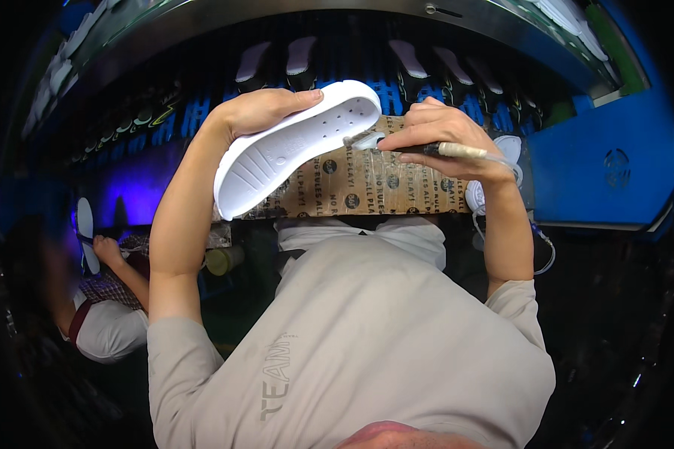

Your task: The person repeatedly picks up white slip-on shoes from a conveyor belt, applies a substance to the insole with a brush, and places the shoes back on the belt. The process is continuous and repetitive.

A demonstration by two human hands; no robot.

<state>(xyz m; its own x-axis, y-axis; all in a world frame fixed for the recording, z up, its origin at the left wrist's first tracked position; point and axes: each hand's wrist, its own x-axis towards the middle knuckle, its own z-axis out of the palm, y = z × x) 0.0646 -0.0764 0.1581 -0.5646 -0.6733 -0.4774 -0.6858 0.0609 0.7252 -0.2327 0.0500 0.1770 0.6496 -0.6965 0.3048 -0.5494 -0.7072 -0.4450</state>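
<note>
My left hand (262, 109) holds a white shoe sole (292, 146) tilted up, its inner face with small holes and ridges turned toward me. My right hand (442, 135) grips a brush (397, 145) with a dark handle and a pale end. The brush's bristles touch the right edge of the sole near its wide end. Both hands are raised over a brown cardboard sheet (382, 183) covered with round printed marks.
A dark conveyor behind carries several pale soles (299, 54) on blue-lit holders. To the right stands a blue panel (606, 168). At the left another person (108, 299) holds a sole (84, 232). A white container (511, 150) sits behind my right wrist.
</note>
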